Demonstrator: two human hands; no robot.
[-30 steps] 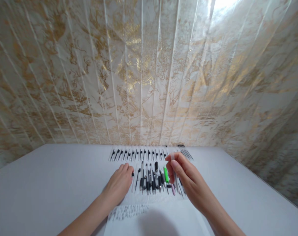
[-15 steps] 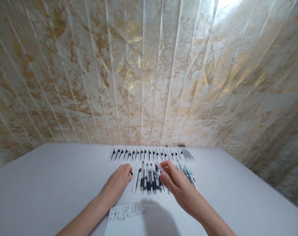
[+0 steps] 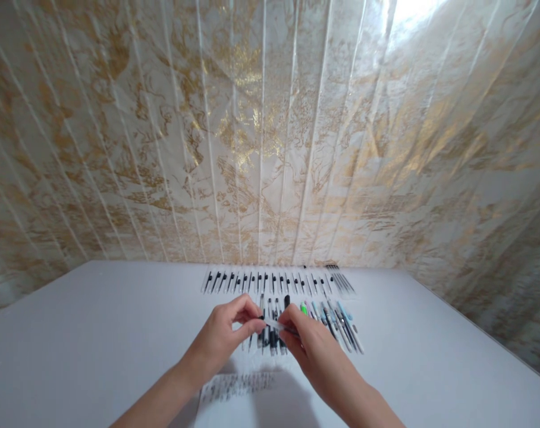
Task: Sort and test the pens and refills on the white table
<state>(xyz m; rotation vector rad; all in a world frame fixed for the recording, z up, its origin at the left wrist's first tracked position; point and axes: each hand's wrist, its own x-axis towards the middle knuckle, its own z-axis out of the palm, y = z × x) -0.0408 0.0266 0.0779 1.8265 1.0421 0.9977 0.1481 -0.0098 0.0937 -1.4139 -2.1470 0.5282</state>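
Observation:
Both hands meet over the middle of a white table (image 3: pixel 96 333). My left hand (image 3: pixel 223 342) and my right hand (image 3: pixel 312 351) pinch the two ends of one clear pen (image 3: pixel 273 324), held level just above the table. Under them lies the near row of mixed pens (image 3: pixel 327 324), black, green and blue among them. Farther back a neat row of clear pens with black tips (image 3: pixel 270 280) runs side to side.
A sheet of paper with handwriting (image 3: pixel 238 389) lies at the table's near edge, between my forearms. A glossy wall with a gold marbled pattern (image 3: pixel 270 131) rises right behind the table and along its right side.
My right hand has moved left with the clear pen. My left hand has lifted off the table and taken the pen's other end. More of the near row shows at the right.

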